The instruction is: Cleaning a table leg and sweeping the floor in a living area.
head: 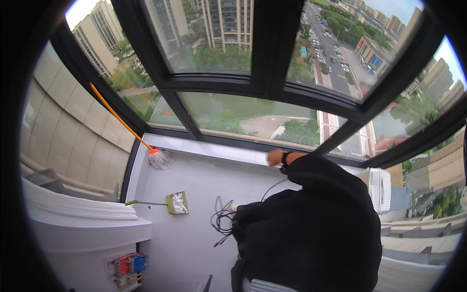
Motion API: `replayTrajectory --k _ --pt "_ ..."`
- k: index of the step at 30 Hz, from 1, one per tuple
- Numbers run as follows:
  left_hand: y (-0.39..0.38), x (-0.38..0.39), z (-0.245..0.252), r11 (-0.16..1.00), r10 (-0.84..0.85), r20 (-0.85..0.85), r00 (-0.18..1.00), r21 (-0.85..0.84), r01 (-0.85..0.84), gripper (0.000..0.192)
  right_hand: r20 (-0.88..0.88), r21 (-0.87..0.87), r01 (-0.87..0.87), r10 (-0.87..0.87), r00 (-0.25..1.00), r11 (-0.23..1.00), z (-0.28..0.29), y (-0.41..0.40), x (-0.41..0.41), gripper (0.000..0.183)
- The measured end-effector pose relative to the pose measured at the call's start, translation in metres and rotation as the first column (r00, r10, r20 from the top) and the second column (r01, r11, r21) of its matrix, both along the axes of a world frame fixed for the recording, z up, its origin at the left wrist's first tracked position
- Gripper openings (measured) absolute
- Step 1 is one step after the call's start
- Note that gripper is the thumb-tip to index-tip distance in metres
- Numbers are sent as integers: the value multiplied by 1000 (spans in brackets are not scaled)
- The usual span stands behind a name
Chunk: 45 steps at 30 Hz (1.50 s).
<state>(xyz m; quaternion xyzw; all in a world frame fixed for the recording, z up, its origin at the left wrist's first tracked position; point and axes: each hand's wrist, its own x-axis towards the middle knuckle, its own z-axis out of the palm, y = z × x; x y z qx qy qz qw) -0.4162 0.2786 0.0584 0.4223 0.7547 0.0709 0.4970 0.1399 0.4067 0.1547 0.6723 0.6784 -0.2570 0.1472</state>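
Observation:
My right hand, blurred, is over the low white ledge below the windows. A black watch is on its wrist and a black sleeve covers the arm. Whether the fingers hold anything cannot be told. My left hand is out of view. Black clothing fills the lower right. A thin dark cable lies in loose loops beside a pale shoe, and one strand runs up towards the right sleeve. Left of it, a green dustpan with whitish, crumpled-looking contents rests on the light floor.
A string mop with an orange handle leans in the far left corner. Dark-framed windows line the far side. Red and blue items are at the lower left. A white ribbed object stands at the right.

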Motion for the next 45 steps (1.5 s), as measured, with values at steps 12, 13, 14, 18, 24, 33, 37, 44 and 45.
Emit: replayTrajectory --k 12,13,14,18,24,33,37,44,45 --pt "115 28 8 934 354 -31 935 -28 -355 33 -90 -539 24 -85 992 842 -111 150 3 29" --pt "114 33 8 919 392 -39 919 -34 -393 33 -110 -557 -23 -47 993 830 -116 185 -12 29" --pt "112 39 7 902 428 -49 902 -42 -430 33 -125 -574 -64 -11 992 816 -119 219 -24 30" --pt "120 73 8 788 606 -94 790 -69 -612 34 -156 -648 -226 164 974 727 -109 364 -75 32" --pt "68 190 11 306 922 -220 320 -97 -947 35 -220 -738 -498 535 816 455 -57 534 -232 37" --pt "128 382 -18 -345 888 -339 -312 -39 -938 36 -98 226 -898 908 -407 -378 -171 662 -348 27" --pt "87 387 6 -381 870 -361 -335 -60 -923 32 -410 2 -857 782 470 516 -109 569 -441 17" --pt "-13 302 138 -281 912 -317 -260 -20 -960 31 -66 353 -807 847 -527 -474 -111 423 -458 19" --pt "-27 280 133 -254 920 -310 -239 -7 -967 33 -43 269 -848 874 -484 -457 -130 423 -445 21"
